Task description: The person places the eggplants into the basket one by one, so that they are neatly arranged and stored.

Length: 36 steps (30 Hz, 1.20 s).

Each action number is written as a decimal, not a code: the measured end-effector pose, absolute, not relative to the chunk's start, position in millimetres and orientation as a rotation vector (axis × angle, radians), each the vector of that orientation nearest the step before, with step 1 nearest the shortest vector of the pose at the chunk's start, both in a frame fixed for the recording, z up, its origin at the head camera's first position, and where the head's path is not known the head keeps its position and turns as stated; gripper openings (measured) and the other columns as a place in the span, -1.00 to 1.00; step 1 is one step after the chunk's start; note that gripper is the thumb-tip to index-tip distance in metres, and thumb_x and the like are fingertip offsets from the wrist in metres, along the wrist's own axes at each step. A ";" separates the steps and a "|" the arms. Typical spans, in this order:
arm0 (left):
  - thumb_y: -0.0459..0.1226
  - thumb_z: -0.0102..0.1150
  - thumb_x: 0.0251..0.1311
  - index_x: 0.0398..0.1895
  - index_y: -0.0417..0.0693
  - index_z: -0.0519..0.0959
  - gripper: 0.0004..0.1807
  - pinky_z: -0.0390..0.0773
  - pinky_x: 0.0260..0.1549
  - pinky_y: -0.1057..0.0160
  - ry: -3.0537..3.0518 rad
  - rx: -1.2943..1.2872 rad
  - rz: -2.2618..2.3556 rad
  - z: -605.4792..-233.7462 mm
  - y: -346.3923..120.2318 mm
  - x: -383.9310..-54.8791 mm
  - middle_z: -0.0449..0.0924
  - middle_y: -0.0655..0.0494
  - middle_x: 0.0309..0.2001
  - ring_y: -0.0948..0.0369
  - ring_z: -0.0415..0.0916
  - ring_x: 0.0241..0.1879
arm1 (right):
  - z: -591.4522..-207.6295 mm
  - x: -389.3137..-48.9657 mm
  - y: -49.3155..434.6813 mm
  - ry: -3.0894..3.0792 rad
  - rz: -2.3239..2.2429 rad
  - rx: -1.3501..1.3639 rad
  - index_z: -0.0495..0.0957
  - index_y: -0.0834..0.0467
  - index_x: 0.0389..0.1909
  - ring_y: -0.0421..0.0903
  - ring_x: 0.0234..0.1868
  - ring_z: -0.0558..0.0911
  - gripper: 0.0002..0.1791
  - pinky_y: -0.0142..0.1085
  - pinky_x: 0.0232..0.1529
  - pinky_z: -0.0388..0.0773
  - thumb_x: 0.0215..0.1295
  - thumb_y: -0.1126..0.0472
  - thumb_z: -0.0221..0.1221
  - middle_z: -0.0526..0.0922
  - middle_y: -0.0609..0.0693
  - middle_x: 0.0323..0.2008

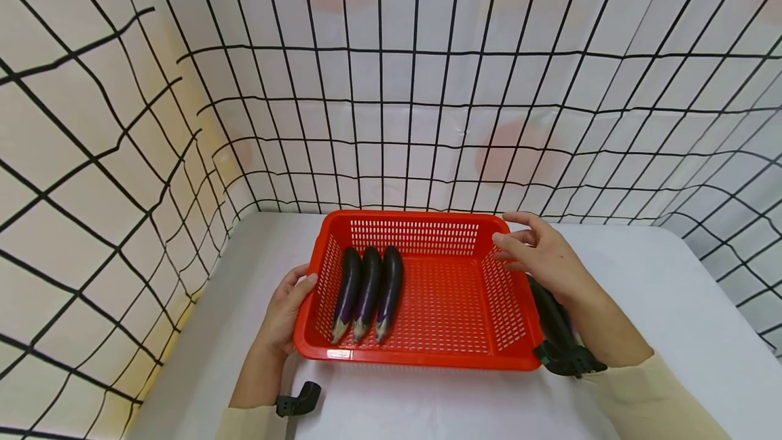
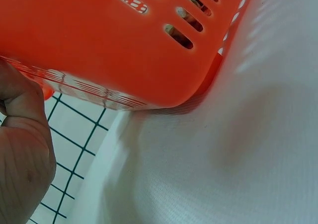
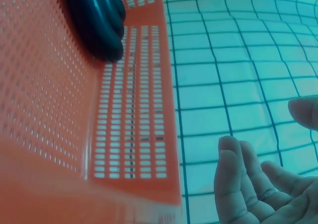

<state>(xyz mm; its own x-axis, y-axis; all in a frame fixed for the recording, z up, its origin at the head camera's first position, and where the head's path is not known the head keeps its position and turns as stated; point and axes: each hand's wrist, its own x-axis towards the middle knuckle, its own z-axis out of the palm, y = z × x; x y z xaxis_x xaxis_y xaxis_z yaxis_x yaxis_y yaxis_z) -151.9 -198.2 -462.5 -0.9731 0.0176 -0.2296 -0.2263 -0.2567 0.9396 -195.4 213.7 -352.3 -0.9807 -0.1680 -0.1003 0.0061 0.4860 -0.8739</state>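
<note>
A red plastic basket (image 1: 440, 304) with slotted walls stands on the table in the head view. Three dark purple eggplants (image 1: 366, 290) lie side by side in its left half, stem ends toward me. My left hand (image 1: 286, 311) grips the basket's left side, thumb at the rim and fingers along the outer wall. In the left wrist view the hand (image 2: 25, 149) shows only in part beside the red wall. Over the basket's back right corner is my right hand (image 1: 544, 253), its fingers relaxed and spread. The right wrist view shows that hand (image 3: 263, 189) holding nothing.
More dark eggplant (image 1: 550, 314) lies on the table just right of the basket, partly covered by my right forearm. A black wire grid (image 1: 415, 100) walls the white table (image 1: 647, 277) at the back and sides, with pale sheeting behind it.
</note>
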 end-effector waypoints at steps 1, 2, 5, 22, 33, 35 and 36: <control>-0.04 0.06 0.50 0.34 0.10 0.30 -0.56 0.73 -0.03 -0.01 1.814 -0.258 2.363 -462.6 -198.5 -152.0 0.59 -0.07 0.18 0.03 0.74 0.03 | -352.3 -194.6 216.5 2.557 -1.508 -0.133 0.08 0.08 0.58 0.01 0.01 0.76 -0.20 -0.12 0.05 0.75 0.48 -0.13 0.14 0.57 0.31 0.13; -0.05 0.06 0.50 0.34 0.09 0.30 -0.56 0.73 -0.03 -0.01 1.816 -0.258 2.364 -462.6 -198.6 -152.0 0.59 -0.07 0.18 0.04 0.74 0.02 | -352.6 -193.9 219.3 2.553 -1.521 -0.129 0.07 0.08 0.58 -0.01 0.00 0.77 -0.19 -0.12 0.04 0.75 0.48 -0.13 0.14 0.57 0.32 0.15; -0.05 0.05 0.50 0.34 0.08 0.29 -0.55 0.74 -0.04 0.00 1.815 -0.251 2.365 -463.0 -198.9 -152.1 0.60 -0.07 0.17 0.04 0.74 0.01 | -353.2 -191.2 228.9 2.558 -1.555 -0.135 0.05 0.09 0.59 -0.11 -0.06 0.77 -0.20 -0.17 0.00 0.76 0.50 -0.12 0.12 0.57 0.32 0.18; -0.05 0.04 0.51 0.34 0.07 0.30 -0.56 0.75 -0.06 0.03 1.821 -0.230 2.362 -463.4 -200.0 -151.6 0.63 -0.03 0.09 0.07 0.75 -0.03 | -373.6 -171.7 299.5 2.696 -1.693 0.109 0.01 0.25 0.57 -0.46 -0.23 0.70 -0.20 -0.52 -0.23 0.69 0.53 -0.05 0.08 0.61 -0.54 -0.25; -0.06 0.05 0.51 0.33 0.08 0.32 -0.58 0.74 -0.04 0.01 1.817 -0.236 2.377 -464.2 -199.7 -151.9 0.61 -0.05 0.13 0.06 0.74 -0.01 | -398.3 -164.4 323.1 2.502 -2.013 0.264 0.13 0.08 0.51 -0.42 -0.30 0.73 -0.27 -0.54 -0.32 0.69 0.46 0.01 0.21 0.69 -0.47 -0.28; -0.06 0.05 0.51 0.32 0.08 0.32 -0.58 0.74 -0.04 0.00 1.811 -0.233 2.380 -464.4 -199.8 -152.2 0.61 -0.05 0.13 0.05 0.74 0.00 | -401.6 -163.1 326.4 2.474 -2.044 0.293 0.14 0.07 0.51 -0.41 -0.31 0.73 -0.26 -0.53 -0.33 0.69 0.45 0.00 0.22 0.70 -0.46 -0.29; -0.06 0.05 0.51 0.32 0.09 0.32 -0.58 0.73 -0.03 -0.01 1.808 -0.230 2.381 -464.5 -200.0 -152.3 0.61 -0.05 0.13 0.05 0.73 0.00 | -403.2 -162.6 327.6 2.487 -2.026 0.315 0.11 0.08 0.54 -0.42 -0.31 0.73 -0.23 -0.53 -0.33 0.69 0.45 -0.02 0.22 0.69 -0.47 -0.29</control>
<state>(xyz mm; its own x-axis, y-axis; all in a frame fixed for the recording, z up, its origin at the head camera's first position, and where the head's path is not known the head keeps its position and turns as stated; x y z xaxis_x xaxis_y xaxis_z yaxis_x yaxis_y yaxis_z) -152.3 -200.0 -464.5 -0.9780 0.0213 -0.2075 -0.2056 -0.2662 0.9417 -162.6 327.6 -403.2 -0.9777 0.2016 -0.0597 0.0991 0.1918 -0.9764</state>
